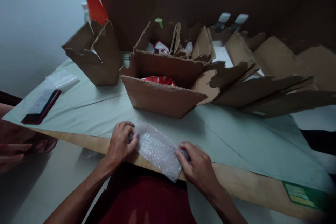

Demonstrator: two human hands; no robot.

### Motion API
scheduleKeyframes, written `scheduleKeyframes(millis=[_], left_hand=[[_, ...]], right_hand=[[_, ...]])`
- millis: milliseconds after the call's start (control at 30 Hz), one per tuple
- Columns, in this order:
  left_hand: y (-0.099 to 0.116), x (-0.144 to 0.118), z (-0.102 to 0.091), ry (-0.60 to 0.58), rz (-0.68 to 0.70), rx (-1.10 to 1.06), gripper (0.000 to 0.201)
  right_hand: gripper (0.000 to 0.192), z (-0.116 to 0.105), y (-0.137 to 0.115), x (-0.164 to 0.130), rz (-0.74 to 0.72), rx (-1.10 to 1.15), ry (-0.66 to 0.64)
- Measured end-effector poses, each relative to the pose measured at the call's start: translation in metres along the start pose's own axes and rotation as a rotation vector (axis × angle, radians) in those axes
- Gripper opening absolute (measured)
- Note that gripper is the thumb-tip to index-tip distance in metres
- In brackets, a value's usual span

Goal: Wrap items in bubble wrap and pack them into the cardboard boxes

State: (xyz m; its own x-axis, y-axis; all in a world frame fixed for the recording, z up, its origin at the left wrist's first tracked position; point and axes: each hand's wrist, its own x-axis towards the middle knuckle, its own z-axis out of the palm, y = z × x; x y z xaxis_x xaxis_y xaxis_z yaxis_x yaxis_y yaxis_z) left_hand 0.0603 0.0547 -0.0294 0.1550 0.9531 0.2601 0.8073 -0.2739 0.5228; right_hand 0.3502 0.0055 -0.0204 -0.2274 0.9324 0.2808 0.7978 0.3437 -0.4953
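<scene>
A piece of clear bubble wrap (157, 150) spans the gap between my two hands at the table's front edge, part of it hanging over my lap. My left hand (122, 141) pinches its left end between thumb and curled fingers. At the right end, my right hand (195, 162) grips it the same way. Something dark shows beside the fingers at both ends; I cannot make out what it is. Just beyond the wrap stands an open cardboard box (162, 96) with a red packet (160, 80) inside.
More cut-open cardboard boxes (275, 91) lean along the right. A taller carton (105, 56) stands back left, an orange bottle (94, 3) behind it. A phone (43, 106) and clear plastic packaging (61, 78) lie on the left of the cloth-covered table (86, 119).
</scene>
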Motion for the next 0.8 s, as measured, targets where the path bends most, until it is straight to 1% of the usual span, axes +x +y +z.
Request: scheduleKeyframes(millis=[33,67,100,167,200,267,333,367,467,533,700,800], left_hand=[[0.0,0.001,-0.005,-0.025,-0.05,-0.053,0.005],[0.0,0.003,-0.012,-0.051,-0.097,-0.091,0.006],[-0.002,0.007,-0.019,-0.069,-0.133,-0.109,0.007],[-0.006,0.016,-0.035,-0.075,-0.16,-0.093,0.012],[-0.008,0.021,-0.042,-0.066,-0.157,-0.072,0.016],[-0.012,0.031,-0.053,-0.05,-0.172,-0.044,0.027],[-0.015,0.036,-0.06,-0.064,-0.227,-0.066,0.038],[-0.016,0.037,-0.063,-0.086,-0.253,-0.095,0.04],[-0.018,0.034,-0.064,-0.195,-0.272,-0.195,0.031],[-0.019,0.031,-0.061,-0.243,-0.258,-0.242,0.025],[-0.015,0.027,-0.051,-0.291,-0.255,-0.32,0.021],[-0.008,0.028,-0.049,-0.304,-0.241,-0.408,0.018]], right_hand=[[0.013,-0.002,-0.006,-0.004,0.029,0.062,-0.022],[0.019,-0.003,-0.013,-0.007,0.051,0.127,-0.05],[0.03,-0.003,-0.02,-0.009,0.054,0.192,-0.079],[0.05,0.002,-0.036,-0.009,-0.001,0.3,-0.143],[0.055,0.005,-0.042,-0.007,-0.042,0.334,-0.169],[0.058,0.013,-0.051,-0.002,-0.094,0.359,-0.193],[0.057,0.017,-0.053,0.004,-0.075,0.349,-0.167],[0.055,0.018,-0.052,0.006,-0.045,0.339,-0.133],[0.048,0.013,-0.042,0.013,0.075,0.335,-0.024],[0.04,0.007,-0.035,0.018,0.159,0.357,0.01],[0.03,-0.006,-0.019,0.03,0.302,0.427,0.009],[0.029,-0.009,-0.011,0.036,0.333,0.475,-0.023]])
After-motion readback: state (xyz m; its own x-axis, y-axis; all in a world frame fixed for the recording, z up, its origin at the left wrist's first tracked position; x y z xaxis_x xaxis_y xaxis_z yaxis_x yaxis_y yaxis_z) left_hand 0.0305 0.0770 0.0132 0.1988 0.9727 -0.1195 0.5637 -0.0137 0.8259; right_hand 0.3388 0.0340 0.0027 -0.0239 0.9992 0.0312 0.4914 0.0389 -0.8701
